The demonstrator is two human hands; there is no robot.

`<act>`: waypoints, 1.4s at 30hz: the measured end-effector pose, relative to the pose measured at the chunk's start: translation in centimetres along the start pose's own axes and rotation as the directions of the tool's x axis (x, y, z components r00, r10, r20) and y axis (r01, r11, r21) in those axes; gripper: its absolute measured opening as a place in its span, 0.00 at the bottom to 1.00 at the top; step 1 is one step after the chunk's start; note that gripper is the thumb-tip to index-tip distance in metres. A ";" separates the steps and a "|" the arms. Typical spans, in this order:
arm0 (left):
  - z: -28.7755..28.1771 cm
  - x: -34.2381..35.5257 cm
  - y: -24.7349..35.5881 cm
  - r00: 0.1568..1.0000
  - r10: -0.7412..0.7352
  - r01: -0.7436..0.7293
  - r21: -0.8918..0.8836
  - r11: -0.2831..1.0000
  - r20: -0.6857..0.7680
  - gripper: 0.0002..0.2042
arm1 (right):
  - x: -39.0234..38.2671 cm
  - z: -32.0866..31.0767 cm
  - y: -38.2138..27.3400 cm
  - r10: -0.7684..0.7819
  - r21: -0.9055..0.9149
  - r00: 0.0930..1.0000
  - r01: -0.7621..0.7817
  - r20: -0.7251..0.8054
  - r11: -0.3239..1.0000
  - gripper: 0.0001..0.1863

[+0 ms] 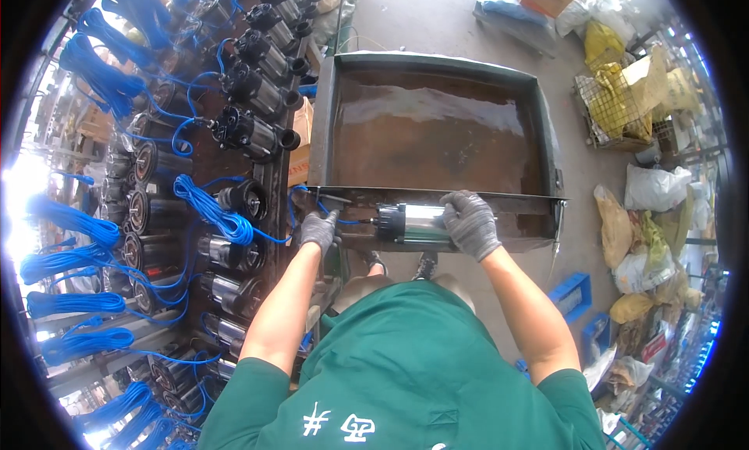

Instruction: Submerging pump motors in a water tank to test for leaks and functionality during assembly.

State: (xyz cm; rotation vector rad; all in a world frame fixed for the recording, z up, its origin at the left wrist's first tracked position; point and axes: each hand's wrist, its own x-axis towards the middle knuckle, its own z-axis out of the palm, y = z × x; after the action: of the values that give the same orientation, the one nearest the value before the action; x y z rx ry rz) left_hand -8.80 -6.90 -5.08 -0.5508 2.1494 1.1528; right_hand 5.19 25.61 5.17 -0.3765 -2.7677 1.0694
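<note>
A silver, black-ended submersible pump [413, 224] lies on its side across the near ledge of a metal water tank [437, 60]. My right hand [471, 225], in a grey glove, is closed over the pump's right end. At the ledge's left end, my gloved left hand [318, 230] is closed around the blue cable [349, 220], which runs to the pump's left end; its fingers are partly hidden. From beside that hand, blue cable leads left to a tied coil [214, 208] resting on the neighbouring pumps.
Brownish water [437, 130] fills the tank beyond a dividing edge. Rows of pumps [261, 79] with blue cable bundles [101, 67] crowd the left. Sacks [659, 186], a wire basket [616, 110] and blue crates [571, 295] line the right. A cardboard box [301, 142] stands by the tank's left side.
</note>
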 end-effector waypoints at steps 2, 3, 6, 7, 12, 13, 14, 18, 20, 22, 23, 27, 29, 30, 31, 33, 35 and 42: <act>0.2 0.2 -0.2 0.998 0.060 -0.059 0.049 0.997 -0.025 0.14 | -0.1 0.0 0.1 -0.011 -0.012 1.000 0.010 -0.007 1.000 0.08; 0.2 0.2 -0.3 0.997 0.065 -0.060 0.140 0.988 -0.033 0.11 | 0.0 0.0 0.1 -0.011 -0.008 1.000 0.011 -0.012 1.000 0.08; 0.1 -0.4 -0.7 0.999 -0.033 0.026 -0.200 0.979 -0.034 0.06 | 0.0 0.2 0.3 0.002 0.007 1.000 -0.002 -0.005 1.000 0.08; 0.3 -0.8 -0.8 0.997 -0.082 0.077 -0.298 0.952 -0.007 0.05 | 0.1 0.2 0.4 -0.007 -0.003 1.000 0.007 -0.003 1.000 0.08; 0.8 -5.2 -2.4 0.988 0.006 0.123 -0.794 0.596 0.157 0.05 | 0.2 0.5 0.9 -0.025 -0.020 0.999 0.024 -0.024 1.000 0.07; 0.9 -6.0 -2.9 0.973 0.052 0.166 -0.843 0.511 0.223 0.05 | 0.1 0.5 0.9 -0.028 -0.011 0.999 0.028 -0.029 1.000 0.07; 1.0 -6.5 -3.3 0.959 0.094 0.202 -0.880 0.430 0.266 0.05 | 0.1 0.6 1.0 -0.029 -0.004 0.999 0.029 -0.029 1.000 0.08; 0.4 -5.2 -3.6 0.927 -0.221 0.374 -0.694 0.616 0.304 0.18 | 0.2 0.7 1.3 -0.019 0.014 1.000 0.019 -0.007 1.000 0.08; 0.2 -3.6 -3.4 0.929 -0.303 0.369 -0.533 0.761 0.211 0.24 | 0.2 0.8 1.4 -0.042 0.014 0.999 0.042 -0.015 0.999 0.08; -0.1 -3.1 -3.4 0.922 -0.303 0.381 -0.711 0.591 0.242 0.23 | 0.3 0.8 1.5 -0.058 0.019 0.998 0.058 -0.023 0.998 0.08; 0.1 -3.4 -3.6 0.934 -0.187 0.357 -0.783 0.509 0.305 0.22 | 0.3 0.8 1.5 -0.060 0.027 0.998 0.061 -0.025 0.998 0.08; 2.1 -7.9 -3.9 0.941 0.071 0.303 -0.918 0.257 0.331 0.22 | 0.3 0.7 1.4 -0.040 0.029 0.999 0.041 -0.017 0.999 0.07; 3.2 -10.8 -3.4 0.936 0.135 0.268 -0.905 0.331 0.326 0.22 | 0.4 0.6 1.4 -0.063 0.025 0.997 0.064 -0.039 0.998 0.07; 3.5 -12.1 -3.0 0.925 0.172 0.242 -0.876 0.418 0.337 0.23 | 0.3 0.6 1.4 -0.076 0.019 0.996 0.076 -0.040 0.997 0.07; 3.5 -13.1 -2.5 0.916 0.195 0.216 -0.841 0.496 0.351 0.24 | 0.2 0.7 1.4 -0.075 0.023 0.996 0.076 -0.041 0.997 0.06; 3.6 -14.4 -1.1 0.927 0.268 0.018 -0.744 0.668 0.264 0.23 | 0.1 1.0 1.4 -0.049 0.048 0.999 0.050 -0.021 0.998 0.07; 3.8 -14.7 0.3 0.898 0.373 -0.134 -0.664 0.736 0.232 0.20 | 0.2 1.1 1.9 -0.005 0.101 1.000 0.008 -0.027 0.995 0.09; 5.0 -11.5 4.3 0.907 0.350 -0.213 -0.460 0.862 0.236 0.24 | 0.9 -4.5 10.3 0.313 0.204 0.942 -0.285 -0.122 0.937 0.12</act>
State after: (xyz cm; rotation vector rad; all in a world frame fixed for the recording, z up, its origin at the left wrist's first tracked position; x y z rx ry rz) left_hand -1.58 0.36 3.37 -0.2055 1.7434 1.7709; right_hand 7.18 36.10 1.60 -0.8386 -2.5023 1.2896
